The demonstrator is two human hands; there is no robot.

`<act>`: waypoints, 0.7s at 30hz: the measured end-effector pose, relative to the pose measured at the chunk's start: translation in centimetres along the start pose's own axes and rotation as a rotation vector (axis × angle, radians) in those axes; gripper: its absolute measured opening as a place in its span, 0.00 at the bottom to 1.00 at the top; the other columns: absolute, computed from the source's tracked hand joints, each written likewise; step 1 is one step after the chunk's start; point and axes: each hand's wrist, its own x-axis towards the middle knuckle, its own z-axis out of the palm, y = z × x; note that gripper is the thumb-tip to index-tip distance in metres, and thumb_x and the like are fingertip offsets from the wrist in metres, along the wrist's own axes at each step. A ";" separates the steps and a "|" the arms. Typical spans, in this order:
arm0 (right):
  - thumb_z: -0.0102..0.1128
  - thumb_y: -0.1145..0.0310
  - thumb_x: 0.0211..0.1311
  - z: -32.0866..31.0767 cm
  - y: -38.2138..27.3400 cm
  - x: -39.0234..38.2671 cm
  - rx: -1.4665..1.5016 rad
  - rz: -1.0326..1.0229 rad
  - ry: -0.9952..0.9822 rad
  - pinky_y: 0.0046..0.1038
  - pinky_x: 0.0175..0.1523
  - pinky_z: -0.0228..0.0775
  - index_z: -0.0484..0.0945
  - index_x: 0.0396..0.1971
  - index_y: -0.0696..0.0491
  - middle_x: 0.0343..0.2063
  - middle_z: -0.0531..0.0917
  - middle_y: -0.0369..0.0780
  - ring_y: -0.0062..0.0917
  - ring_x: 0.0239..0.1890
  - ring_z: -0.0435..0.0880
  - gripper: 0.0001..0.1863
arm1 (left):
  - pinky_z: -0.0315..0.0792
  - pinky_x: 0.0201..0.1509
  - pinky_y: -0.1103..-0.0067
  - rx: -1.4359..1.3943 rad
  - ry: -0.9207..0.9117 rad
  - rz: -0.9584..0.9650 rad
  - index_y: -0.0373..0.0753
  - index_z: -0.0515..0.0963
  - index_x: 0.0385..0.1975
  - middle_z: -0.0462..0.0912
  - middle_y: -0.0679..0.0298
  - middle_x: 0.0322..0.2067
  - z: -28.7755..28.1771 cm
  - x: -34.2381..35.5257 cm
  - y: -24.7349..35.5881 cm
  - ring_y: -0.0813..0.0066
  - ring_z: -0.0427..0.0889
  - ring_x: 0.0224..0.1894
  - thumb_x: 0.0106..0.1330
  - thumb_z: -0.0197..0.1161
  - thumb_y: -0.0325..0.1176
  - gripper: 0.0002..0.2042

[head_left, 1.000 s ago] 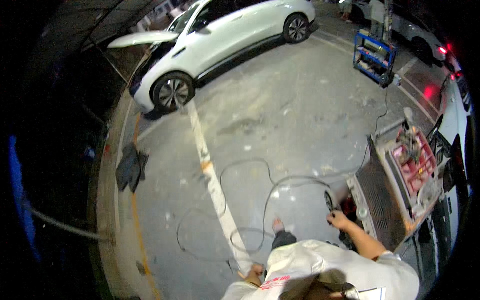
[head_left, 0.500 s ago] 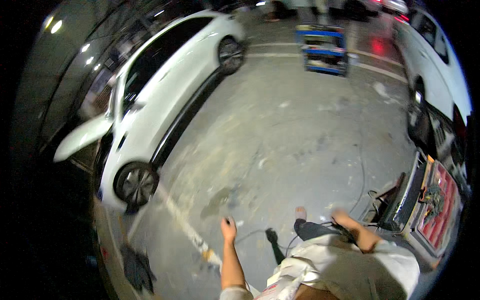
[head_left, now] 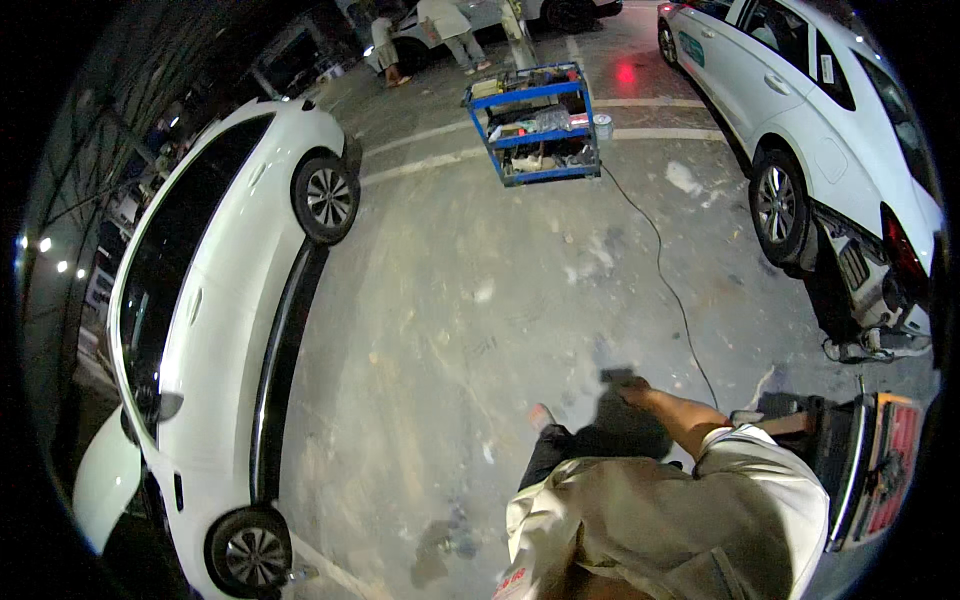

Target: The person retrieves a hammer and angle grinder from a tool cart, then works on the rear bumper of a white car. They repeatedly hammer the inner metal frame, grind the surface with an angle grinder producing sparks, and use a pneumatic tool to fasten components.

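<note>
My right hand (head_left: 632, 391) reaches forward above the concrete floor, with fingers curled; whatever it may hold is lost in dark shadow. My left hand is hidden or out of view below my body. Beside my right arm stands a cart (head_left: 845, 470) carrying a red tool tray (head_left: 888, 460). My foot (head_left: 543, 416) shows on the floor below me. A thin cable (head_left: 680, 305) runs across the floor from near a blue three-shelf trolley (head_left: 530, 130), loaded with tools and containers, toward my right side.
A white car (head_left: 210, 330) stands along my left, its front panel raised. Another white car (head_left: 820, 120) is on the right, with exposed parts (head_left: 865, 280) at its rear. Two people (head_left: 445, 30) are by a further car (head_left: 570, 15) at the back. A pillar (head_left: 517, 35) rises behind the trolley.
I have turned rightward, so the left car and trolley shift left in view and the right car shows fully. My right hand reaches further forward; my left hand has left the view.
</note>
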 end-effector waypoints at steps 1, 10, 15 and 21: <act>0.57 0.61 0.57 -1.3 0.4 1.5 -0.062 0.042 0.036 0.39 0.35 0.71 0.75 0.32 0.53 0.29 0.79 0.43 0.33 0.29 0.77 0.11 | 0.66 0.32 0.69 0.083 -0.002 0.066 0.40 0.67 0.24 0.76 0.59 0.23 -1.7 3.5 1.6 0.64 0.72 0.26 0.53 0.58 0.33 0.06; 0.55 0.57 0.64 -10.8 4.7 8.0 0.928 0.344 0.136 0.40 0.40 0.77 0.75 0.45 0.55 0.37 0.81 0.44 0.35 0.35 0.81 0.18 | 0.65 0.29 0.66 0.290 0.031 0.984 0.34 0.70 0.24 0.73 0.58 0.20 -28.9 43.4 38.3 0.61 0.71 0.22 0.60 0.54 0.35 0.10; 0.60 0.63 0.54 -10.8 -2.5 15.7 0.120 0.438 0.069 0.39 0.32 0.70 0.76 0.26 0.49 0.27 0.77 0.41 0.34 0.29 0.78 0.07 | 0.69 0.31 0.74 -0.326 0.102 0.635 0.30 0.74 0.36 0.77 0.60 0.23 -36.0 45.9 65.0 0.72 0.74 0.25 0.60 0.56 0.29 0.09; 0.63 0.70 0.46 -22.2 -9.0 35.4 -1.059 -0.008 -0.006 0.39 0.32 0.70 0.83 0.22 0.47 0.27 0.83 0.41 0.36 0.34 0.83 0.02 | 0.74 0.33 0.78 -0.472 -0.546 0.450 0.35 0.77 0.39 0.80 0.63 0.28 -27.9 49.6 73.8 0.76 0.77 0.29 0.60 0.61 0.30 0.09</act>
